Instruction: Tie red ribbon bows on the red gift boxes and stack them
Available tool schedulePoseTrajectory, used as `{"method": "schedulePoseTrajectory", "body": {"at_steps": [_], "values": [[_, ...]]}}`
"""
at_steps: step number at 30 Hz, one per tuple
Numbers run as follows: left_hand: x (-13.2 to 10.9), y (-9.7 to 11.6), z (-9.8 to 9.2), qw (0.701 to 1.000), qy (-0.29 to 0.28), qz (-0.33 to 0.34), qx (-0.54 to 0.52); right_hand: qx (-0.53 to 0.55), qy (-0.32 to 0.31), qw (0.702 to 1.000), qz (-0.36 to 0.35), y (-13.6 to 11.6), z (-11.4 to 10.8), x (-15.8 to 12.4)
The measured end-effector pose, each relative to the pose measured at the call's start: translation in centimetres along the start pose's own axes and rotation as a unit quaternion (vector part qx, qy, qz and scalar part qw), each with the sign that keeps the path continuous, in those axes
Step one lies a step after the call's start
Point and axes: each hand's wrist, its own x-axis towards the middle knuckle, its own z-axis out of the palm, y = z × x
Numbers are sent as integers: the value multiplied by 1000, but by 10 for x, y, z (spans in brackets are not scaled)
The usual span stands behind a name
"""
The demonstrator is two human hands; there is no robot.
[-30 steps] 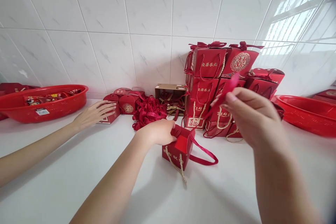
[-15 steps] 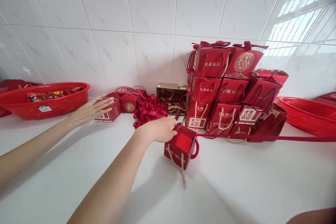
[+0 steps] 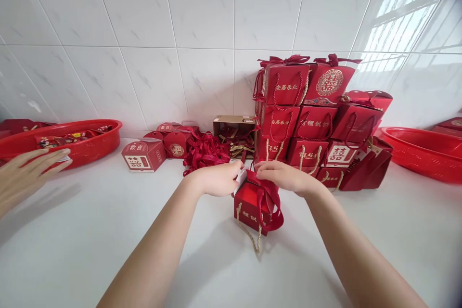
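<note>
A small red gift box (image 3: 250, 204) with a beige rope handle (image 3: 251, 240) stands on the white table in front of me. My left hand (image 3: 223, 178) is closed on the raised top flap at its left. At the top of the box, my right hand (image 3: 287, 176) pinches a dark red ribbon (image 3: 270, 204), which hangs in a loop down the box's right side. The fingertips of both hands nearly meet above the box. Part of the top is hidden behind my fingers.
Behind on the right rises a stack of tied red gift boxes (image 3: 313, 122). A ribbon pile (image 3: 206, 151), an open carton (image 3: 235, 119) and a closed box (image 3: 155, 154) stand left of it. Red basins (image 3: 97, 143) flank both sides. Another person's hand (image 3: 31, 173) reaches in from the left.
My right hand has come in from the lower right to the box top, and the ribbon stretched rightward now loops beside the box. The other person's hand moved left, away from the closed box.
</note>
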Motion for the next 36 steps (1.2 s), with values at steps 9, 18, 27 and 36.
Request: {"method": "schedulePoseTrajectory", "body": {"at_steps": [9, 18, 27, 36], "values": [[1, -3, 0, 999, -24, -15, -45, 60, -44, 997, 4, 6, 1, 4], [4, -5, 1, 998, -29, -23, -46, 74, -55, 996, 3, 6, 2, 4], [-3, 6, -2, 995, -58, -28, -76, 79, -76, 994, 8, 10, 8, 9], [1, 7, -2, 979, -73, -10, -191, 4, -59, 998, 13, 11, 9, 11]]}}
